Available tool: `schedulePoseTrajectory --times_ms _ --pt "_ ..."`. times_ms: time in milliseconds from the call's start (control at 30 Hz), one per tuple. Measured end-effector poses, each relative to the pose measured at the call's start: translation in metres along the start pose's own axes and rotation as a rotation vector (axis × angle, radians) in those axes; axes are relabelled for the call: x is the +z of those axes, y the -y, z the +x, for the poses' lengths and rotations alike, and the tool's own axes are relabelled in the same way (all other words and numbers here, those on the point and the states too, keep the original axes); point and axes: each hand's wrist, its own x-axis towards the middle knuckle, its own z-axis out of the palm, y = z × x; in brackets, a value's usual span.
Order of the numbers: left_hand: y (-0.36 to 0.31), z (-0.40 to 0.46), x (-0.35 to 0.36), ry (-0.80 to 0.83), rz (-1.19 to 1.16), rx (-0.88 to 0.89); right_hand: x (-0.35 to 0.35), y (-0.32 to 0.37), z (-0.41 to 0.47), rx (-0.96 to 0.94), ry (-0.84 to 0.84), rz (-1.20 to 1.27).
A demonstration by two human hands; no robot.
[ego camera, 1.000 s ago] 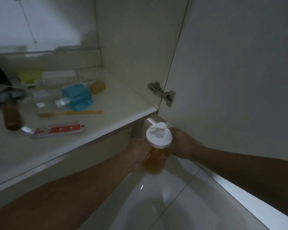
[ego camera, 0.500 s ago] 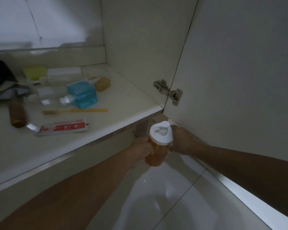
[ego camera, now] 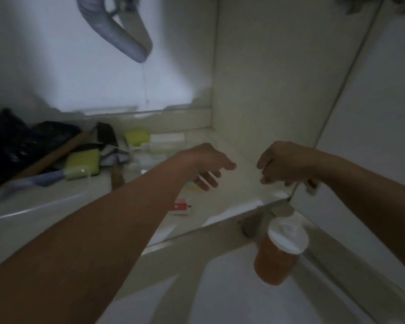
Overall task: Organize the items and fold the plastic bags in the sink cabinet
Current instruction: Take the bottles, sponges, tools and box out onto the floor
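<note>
Sink cabinet (ego camera: 262,78) stands open with its pale shelf (ego camera: 232,192) strewn with things, and that shelf serves as the landmark here. At the shelf's far left lies a heap of dark plastic bags (ego camera: 12,141), crumpled and unfolded, with a wooden handle (ego camera: 54,155) slanting across them. Just right of the heap sit two yellow-green sponges, the nearer sponge (ego camera: 82,164) toward the shelf's front and the farther sponge (ego camera: 137,136) by the back wall, beside a white box (ego camera: 167,139). A red and white tube (ego camera: 180,206) lies near the shelf's front edge, partly hidden by the left forearm. A grey hose (ego camera: 117,31) hangs above the shelf's back. Below the shelf's front right corner stands an orange pump bottle (ego camera: 274,260) with a white cap, on the white floor (ego camera: 232,295), apart from both hands. The left hand (ego camera: 206,164) hovers over the middle of the shelf, its fingers (ego camera: 208,181) loosely spread and holding nothing. The right hand (ego camera: 283,164) hangs over the shelf's right edge, fingers loosely curled and empty, in front of the door hinge (ego camera: 311,185).
</note>
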Motion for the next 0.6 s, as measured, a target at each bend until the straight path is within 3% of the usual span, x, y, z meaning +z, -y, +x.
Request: schedulePoseTrajectory --times_ms 133,333,433,600 --pt "0.016 0.000 -0.053 -0.296 -0.023 0.017 -0.003 0.044 0.044 -0.086 0.011 0.138" --pt "0.056 0.022 -0.120 -0.678 0.184 -0.047 0.002 0.098 0.113 -0.278 -0.108 0.121" --pt "0.075 0.039 -0.138 -0.697 0.263 -0.094 0.009 0.123 0.143 -0.376 -0.178 -0.049" --pt "0.102 0.070 -0.145 -0.651 0.369 -0.120 0.028 0.152 0.196 -0.436 -0.121 -0.187"
